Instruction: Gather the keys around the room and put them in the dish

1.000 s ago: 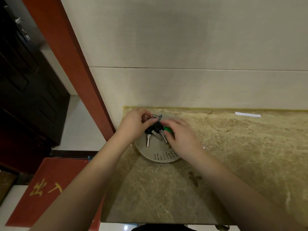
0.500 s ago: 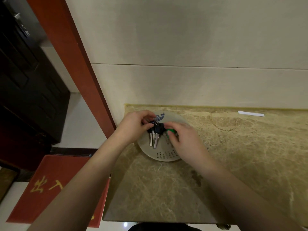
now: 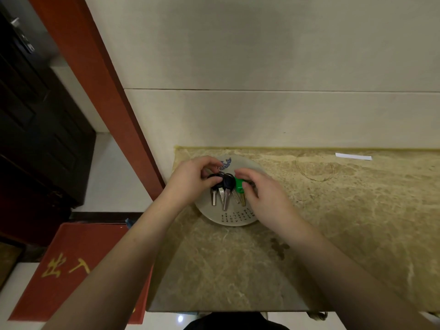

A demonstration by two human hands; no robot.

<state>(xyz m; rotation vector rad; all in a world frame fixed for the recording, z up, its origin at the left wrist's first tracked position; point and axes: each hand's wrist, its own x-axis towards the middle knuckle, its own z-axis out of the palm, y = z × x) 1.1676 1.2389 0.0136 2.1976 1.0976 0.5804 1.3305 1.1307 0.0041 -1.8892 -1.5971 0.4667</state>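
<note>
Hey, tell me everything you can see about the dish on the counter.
The dish is a round, shallow, pale plate, ceramic by its look, lying flat near the left end of the marble counter, close to the wall. It has a blue motif at its far rim and rows of small dark characters near its front rim. A bunch of keys, black-headed plus one green-headed, lies over its middle. The left hand and right hand hold the keys above it.

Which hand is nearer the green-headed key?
Right. The right hand pinches the green-headed key over the dish; the left hand is further left, on the black-headed keys.
</note>
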